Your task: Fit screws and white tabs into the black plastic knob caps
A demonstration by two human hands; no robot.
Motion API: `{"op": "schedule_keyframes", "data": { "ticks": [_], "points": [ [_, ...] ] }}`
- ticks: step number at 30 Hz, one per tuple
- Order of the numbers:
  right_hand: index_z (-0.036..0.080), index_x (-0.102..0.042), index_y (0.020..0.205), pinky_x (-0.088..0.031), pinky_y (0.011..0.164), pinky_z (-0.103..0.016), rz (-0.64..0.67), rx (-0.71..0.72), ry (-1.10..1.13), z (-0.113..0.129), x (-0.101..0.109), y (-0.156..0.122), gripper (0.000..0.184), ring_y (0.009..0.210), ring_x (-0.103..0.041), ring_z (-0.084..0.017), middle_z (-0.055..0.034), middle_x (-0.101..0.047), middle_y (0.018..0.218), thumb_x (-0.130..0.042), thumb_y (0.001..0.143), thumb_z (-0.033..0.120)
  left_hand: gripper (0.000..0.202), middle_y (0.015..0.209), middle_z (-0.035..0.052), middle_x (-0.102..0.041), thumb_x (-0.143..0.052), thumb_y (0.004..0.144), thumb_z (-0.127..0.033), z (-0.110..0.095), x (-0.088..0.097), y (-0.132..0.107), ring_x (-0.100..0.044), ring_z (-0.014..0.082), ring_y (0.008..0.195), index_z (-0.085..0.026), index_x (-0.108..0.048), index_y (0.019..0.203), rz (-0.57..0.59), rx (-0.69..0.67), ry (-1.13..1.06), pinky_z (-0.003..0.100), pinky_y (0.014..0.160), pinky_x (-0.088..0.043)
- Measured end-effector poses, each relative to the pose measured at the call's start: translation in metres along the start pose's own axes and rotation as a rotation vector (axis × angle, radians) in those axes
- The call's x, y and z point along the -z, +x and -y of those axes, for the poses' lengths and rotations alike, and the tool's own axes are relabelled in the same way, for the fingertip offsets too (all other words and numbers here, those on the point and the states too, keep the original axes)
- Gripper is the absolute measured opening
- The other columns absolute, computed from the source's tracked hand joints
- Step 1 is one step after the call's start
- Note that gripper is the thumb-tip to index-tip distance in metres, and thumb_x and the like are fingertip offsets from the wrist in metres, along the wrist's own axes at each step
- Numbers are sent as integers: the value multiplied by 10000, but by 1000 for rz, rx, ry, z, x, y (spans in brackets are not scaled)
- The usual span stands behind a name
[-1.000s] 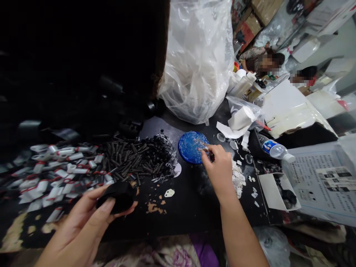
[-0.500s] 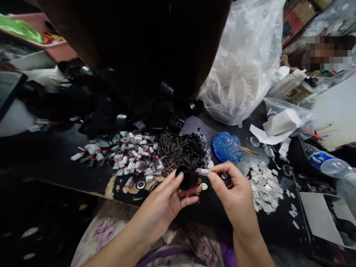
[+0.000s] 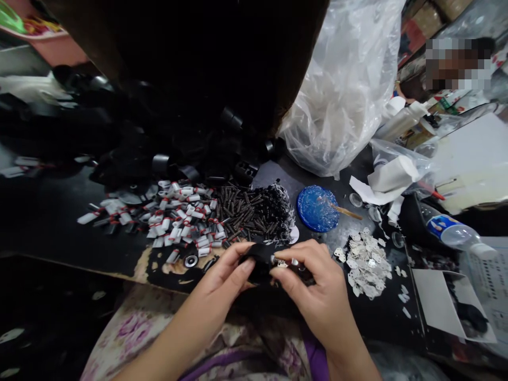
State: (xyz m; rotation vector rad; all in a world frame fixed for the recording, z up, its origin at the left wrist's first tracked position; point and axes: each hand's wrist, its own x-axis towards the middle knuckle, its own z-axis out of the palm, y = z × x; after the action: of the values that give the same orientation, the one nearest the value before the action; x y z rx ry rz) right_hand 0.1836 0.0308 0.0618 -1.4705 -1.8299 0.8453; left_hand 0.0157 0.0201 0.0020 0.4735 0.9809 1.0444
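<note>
My left hand (image 3: 228, 275) is closed around a black round plastic housing (image 3: 257, 260), partly hidden by the fingers. My right hand (image 3: 313, 275) pinches a small coil spring (image 3: 280, 261) against the housing's right side. A shiny metal-tipped dark piece (image 3: 295, 262) also shows among the right fingers; its kind is unclear. Just beyond the hands lie a pile of white cylinders with red rings (image 3: 178, 217), a pile of dark springs (image 3: 238, 211) and a heap of tiny black parts (image 3: 278, 211). Thin pale metal plates (image 3: 367, 262) are heaped to the right.
A blue lid (image 3: 317, 209) with clear grease and a wooden stick (image 3: 347, 212) lies past the right hand. Behind stand a large dark box (image 3: 190, 53) and a clear plastic bag (image 3: 337, 95). A bottle (image 3: 456, 233) and an open white box (image 3: 436, 296) are at right.
The white-and-red cylinder held at the housing is out of sight now, and a spring shows there instead. Both hands have come closer together. The view has shifted slightly.
</note>
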Motion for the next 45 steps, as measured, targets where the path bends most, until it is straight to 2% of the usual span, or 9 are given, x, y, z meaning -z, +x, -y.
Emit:
{"op": "schedule_keyframes", "data": {
  "ticks": [5, 9, 11, 14, 18, 24, 30, 37, 45],
  "points": [
    [238, -745, 903, -454, 712, -263, 307, -202, 347, -7, 3, -9, 209, 758, -597, -143, 9, -654, 796, -638, 908, 418, 212, 848, 38, -715, -770, 767, -393, 5, 12, -14, -649, 193, 710, -251, -760, 924, 52, 129, -33, 271, 672, -534],
    [203, -721, 746, -435, 640, -242, 326, -336, 411, -10, -3, -14, 188, 676, -556, -130, 22, -641, 711, -718, 837, 368, 186, 829, 39, -704, -731, 809, -393, 11, 26, -24, -633, 186, 767, -251, -772, 922, 144, 118, 130, 222, 677, -517],
    [207, -728, 778, -435, 647, -251, 333, -307, 376, -10, -9, -11, 166, 677, -576, -135, 23, -665, 715, -691, 863, 345, 192, 859, 34, -717, -751, 791, -395, 11, 29, -24, -647, 193, 781, -270, -771, 935, 99, 158, 69, 248, 697, -546],
    [223, -729, 931, -407, 767, -308, 232, -137, 48, -11, -22, 2, 144, 800, -629, -162, 4, -716, 843, -590, 943, 260, 244, 999, 32, -733, -792, 748, -389, 9, 25, -23, -674, 215, 836, -291, -761, 969, -75, 170, -107, 321, 733, -598],
    [188, -673, 907, -329, 792, -379, 147, 57, -545, -14, -47, 23, 101, 816, -629, -209, -35, -692, 879, -580, 939, 207, 249, 1089, 52, -729, -778, 772, -345, 4, 23, -21, -667, 222, 946, -255, -740, 1001, -208, 57, -190, 308, 790, -609],
    [209, -645, 946, -296, 761, -383, 184, 186, -757, -18, -63, 32, 60, 776, -614, -221, -30, -673, 880, -592, 919, 216, 188, 1052, 46, -744, -733, 825, -299, 1, 32, -21, -680, 198, 951, -234, -716, 1001, -269, -15, -222, 290, 863, -591],
    [206, -669, 895, -334, 779, -341, 95, 155, -418, -19, -54, 18, 43, 763, -628, -168, 8, -704, 821, -627, 904, 206, 221, 1114, 65, -740, -724, 832, -308, -3, 20, -15, -664, 253, 1079, -236, -699, 1040, -236, -16, -283, 379, 941, -562],
    [218, -677, 1100, -377, 819, -347, -99, 232, -101, -19, -56, 0, 183, 858, -658, -155, -16, -748, 987, -593, 946, 170, 196, 1167, 58, -739, -713, 851, -271, 1, 5, -12, -680, 238, 1072, -246, -715, 1046, -189, 17, -416, 408, 977, -547],
    [271, -697, 1121, -474, 827, -346, -59, 61, 146, -19, -55, -4, 224, 911, -644, -171, -25, -698, 980, -583, 942, 202, 152, 1161, 43, -745, -701, 865, -256, 7, 2, -16, -704, 198, 985, -249, -736, 1013, -176, 4, -473, 364, 944, -572]
  ]
}}
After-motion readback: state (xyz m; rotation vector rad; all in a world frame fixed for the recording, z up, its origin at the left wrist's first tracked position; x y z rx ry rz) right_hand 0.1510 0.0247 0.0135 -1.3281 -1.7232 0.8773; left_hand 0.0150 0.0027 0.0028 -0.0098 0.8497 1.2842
